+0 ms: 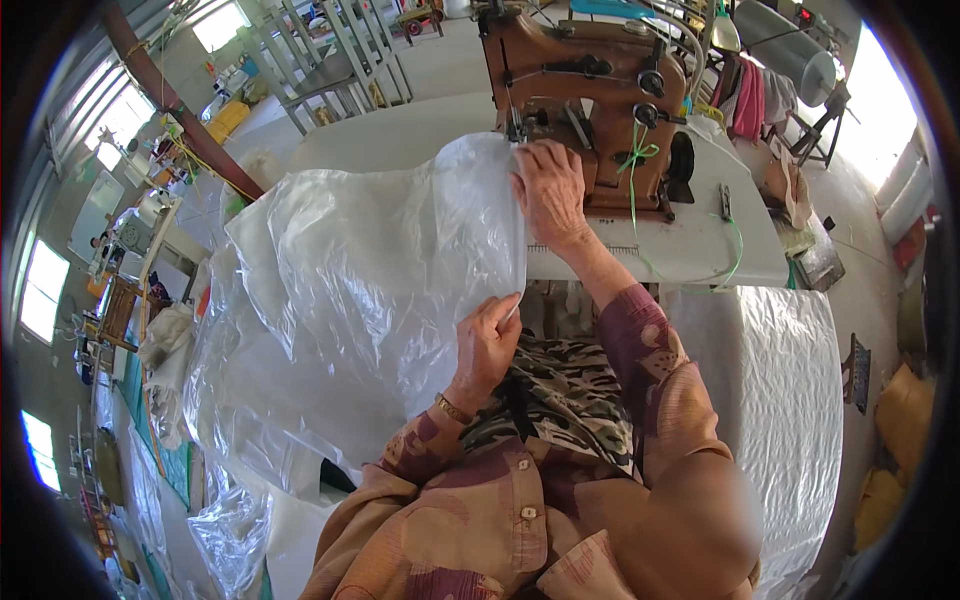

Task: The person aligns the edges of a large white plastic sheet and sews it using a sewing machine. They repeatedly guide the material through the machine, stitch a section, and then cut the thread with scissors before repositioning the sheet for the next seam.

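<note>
A large sheet of clear plastic film (350, 270) spreads over the left of the table and hangs down toward my lap. My left hand (487, 342) pinches the film's right edge near the table's front. Farther up the same edge, my right hand (552, 190) presses on the film with bent fingers, close to the needle of a brown sewing machine (590, 120). The film's far corner reaches the machine's needle area. Whether the needle is in the film cannot be made out.
Right of the machine, thread snips (725, 202) and green thread lie on the white table (700, 250). A stack of folded plastic film (785, 420) stands at my right. A metal rack (330, 60) is beyond the table. Pink cloth (748, 100) hangs at the far right.
</note>
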Demonstrator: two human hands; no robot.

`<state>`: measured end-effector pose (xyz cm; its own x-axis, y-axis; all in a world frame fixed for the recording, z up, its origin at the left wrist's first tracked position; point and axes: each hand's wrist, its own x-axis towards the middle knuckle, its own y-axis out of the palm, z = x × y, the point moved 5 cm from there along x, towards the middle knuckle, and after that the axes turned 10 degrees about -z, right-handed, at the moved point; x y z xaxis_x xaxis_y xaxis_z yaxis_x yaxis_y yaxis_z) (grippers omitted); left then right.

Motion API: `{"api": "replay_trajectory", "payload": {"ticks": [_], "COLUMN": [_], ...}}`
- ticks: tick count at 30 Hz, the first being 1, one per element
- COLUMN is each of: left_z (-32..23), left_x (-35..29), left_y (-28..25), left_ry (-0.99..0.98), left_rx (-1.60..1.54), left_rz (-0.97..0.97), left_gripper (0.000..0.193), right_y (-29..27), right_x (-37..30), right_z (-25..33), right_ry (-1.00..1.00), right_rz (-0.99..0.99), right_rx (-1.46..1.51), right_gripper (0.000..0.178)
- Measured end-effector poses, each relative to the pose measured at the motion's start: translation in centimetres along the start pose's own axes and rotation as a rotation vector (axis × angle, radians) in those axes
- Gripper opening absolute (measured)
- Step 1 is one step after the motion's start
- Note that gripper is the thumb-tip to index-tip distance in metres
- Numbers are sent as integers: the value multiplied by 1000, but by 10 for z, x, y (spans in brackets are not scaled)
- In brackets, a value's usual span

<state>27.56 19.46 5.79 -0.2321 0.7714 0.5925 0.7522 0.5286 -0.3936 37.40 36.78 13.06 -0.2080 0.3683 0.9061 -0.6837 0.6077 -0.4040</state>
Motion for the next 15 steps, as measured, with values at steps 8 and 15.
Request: {"api": "replay_trajectory", "payload": {"ticks": [8, 15], "left_z": [14, 15], "left_x": [-2, 0], "left_y": [3, 0], "left_ry": [-20, -85], "left_rx": [-72, -84], "left_rz": [-30, 19], "left_gripper": [25, 26], "right_y": [-7, -36], "right_x": [1, 127], "right_z": [37, 20], "right_ry": [-85, -206], "right_rz": [652, -246], "right_rx": [128, -205], "right_gripper": [53, 80]}}
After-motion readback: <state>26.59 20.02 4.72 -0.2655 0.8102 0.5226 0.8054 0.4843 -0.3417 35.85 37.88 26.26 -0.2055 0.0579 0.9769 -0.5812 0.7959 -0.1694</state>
